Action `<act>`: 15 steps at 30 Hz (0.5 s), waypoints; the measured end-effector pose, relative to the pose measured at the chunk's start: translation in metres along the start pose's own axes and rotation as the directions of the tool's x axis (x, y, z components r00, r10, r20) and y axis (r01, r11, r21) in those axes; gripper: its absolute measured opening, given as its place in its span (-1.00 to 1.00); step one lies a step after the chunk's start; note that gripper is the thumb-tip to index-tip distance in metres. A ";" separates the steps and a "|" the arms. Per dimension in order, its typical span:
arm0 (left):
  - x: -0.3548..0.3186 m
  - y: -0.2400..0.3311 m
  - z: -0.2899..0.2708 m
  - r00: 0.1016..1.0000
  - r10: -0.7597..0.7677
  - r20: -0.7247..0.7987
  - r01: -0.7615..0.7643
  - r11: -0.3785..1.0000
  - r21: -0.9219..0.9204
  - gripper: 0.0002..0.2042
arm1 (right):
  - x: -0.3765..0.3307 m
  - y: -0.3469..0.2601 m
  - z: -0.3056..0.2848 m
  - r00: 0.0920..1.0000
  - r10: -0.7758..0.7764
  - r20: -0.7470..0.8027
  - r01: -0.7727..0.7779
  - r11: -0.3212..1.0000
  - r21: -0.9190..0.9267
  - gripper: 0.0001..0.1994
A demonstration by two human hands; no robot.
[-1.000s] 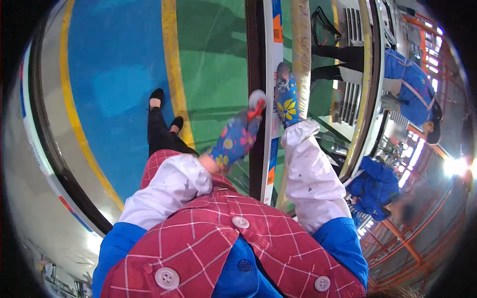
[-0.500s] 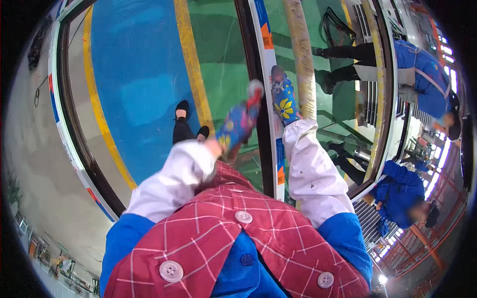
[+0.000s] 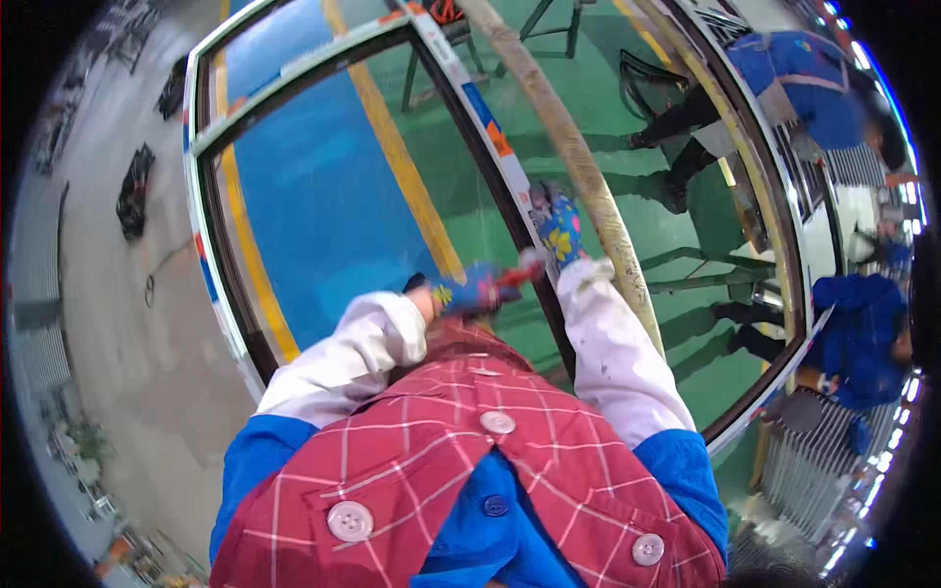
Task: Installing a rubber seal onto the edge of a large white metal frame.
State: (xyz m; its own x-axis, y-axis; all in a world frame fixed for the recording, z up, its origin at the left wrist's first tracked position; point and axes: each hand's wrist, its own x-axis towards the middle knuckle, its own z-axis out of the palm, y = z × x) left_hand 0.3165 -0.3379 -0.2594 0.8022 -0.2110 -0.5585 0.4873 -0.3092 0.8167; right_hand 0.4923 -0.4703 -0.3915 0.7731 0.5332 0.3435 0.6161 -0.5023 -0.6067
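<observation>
A large white frame (image 3: 223, 294) with dark inner edges and glass-like panes, probably a window or door frame, lies in front of me. My left hand (image 3: 475, 291), in a blue flowered glove, is closed round a red tool (image 3: 524, 267) with a pale end. Motion smears the tool, so its exact kind is hidden. Its end is at the frame's middle rail. My right hand (image 3: 561, 230), in a matching glove with greyish fingertips, grips that rail just beyond the tool; some of its fingers are hidden.
A pale, worn padded bar (image 3: 578, 147) runs under the frame beside my right hand. Two people in blue, one farther off (image 3: 799, 83) and one nearer (image 3: 863, 338), are at the right. A black bundle (image 3: 135, 191) lies on the grey floor at left.
My left hand and the tool have swung down toward the rail. My view has shifted, showing a crossbar at the frame's far end. My right hand stays on the rail.
</observation>
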 end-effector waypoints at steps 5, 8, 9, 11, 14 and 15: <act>-0.013 0.038 -0.096 1.000 -0.016 -0.022 0.011 0.973 -0.233 -0.70 | -0.033 -0.119 -0.090 0.863 0.482 0.153 -0.501 0.771 0.394 -0.69; 0.014 0.050 -0.119 0.972 -0.012 0.235 0.031 0.996 -0.078 -0.66 | -0.059 -0.118 -0.044 0.820 0.497 0.284 -0.542 0.517 0.662 -0.67; 0.039 0.015 -0.115 0.869 0.343 0.357 -0.247 0.925 -0.289 -0.63 | -0.053 -0.136 -0.023 0.857 0.428 0.287 -0.442 0.326 0.835 -0.61; 0.065 0.010 -0.127 0.731 0.438 0.523 -0.557 0.826 0.087 -0.62 | -0.041 -0.152 0.031 0.599 0.793 0.112 -0.420 0.192 0.887 -0.67; 0.083 0.038 -0.192 0.727 0.212 0.653 -0.584 0.690 0.427 -0.68 | -0.006 -0.180 0.026 0.362 0.915 -0.181 -0.502 0.355 0.789 -0.73; 0.095 0.026 -0.222 0.642 0.507 0.575 -0.742 0.599 0.301 -0.71 | -0.005 -0.180 0.037 0.402 0.734 -0.548 -0.486 0.678 0.551 -0.74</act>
State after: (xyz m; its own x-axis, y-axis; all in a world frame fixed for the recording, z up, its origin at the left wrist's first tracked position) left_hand 0.4819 -0.1604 -0.2592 0.5640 -0.8253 -0.0278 -0.4073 -0.3073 0.8601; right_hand 0.3718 -0.3579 -0.3103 0.8453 -0.5275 0.0854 -0.0417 -0.2244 -0.9736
